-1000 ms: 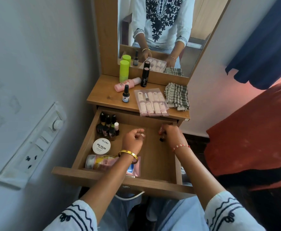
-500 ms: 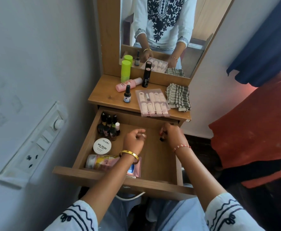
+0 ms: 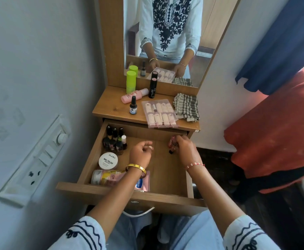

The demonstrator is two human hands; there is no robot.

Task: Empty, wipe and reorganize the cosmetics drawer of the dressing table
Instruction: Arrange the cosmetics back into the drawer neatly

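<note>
The wooden drawer [image 3: 129,193] of the dressing table stands pulled out. My right hand [image 3: 185,150] is at its back right, closed on small red nail polish bottles [image 3: 172,144]. My left hand [image 3: 141,153] hovers over the drawer's middle with fingers curled; a small white spot shows at the fingers and I cannot identify it. Along the drawer's left side sit a cluster of dark nail polish bottles [image 3: 114,141], a white nail polish remover tub [image 3: 108,160], a lying yellow-pink bottle [image 3: 108,176] and a pink sachet [image 3: 145,183].
On the tabletop [image 3: 111,107] are a green bottle [image 3: 131,82], a lying pink bottle [image 3: 134,95], a black tube [image 3: 153,87], a small dropper bottle [image 3: 133,105], a clear pack of tubes [image 3: 159,112] and a checked cloth [image 3: 186,107]. A switchboard [image 3: 37,159] is on the left wall.
Both hands stay almost where they were over the drawer. Only the view has shifted slightly.
</note>
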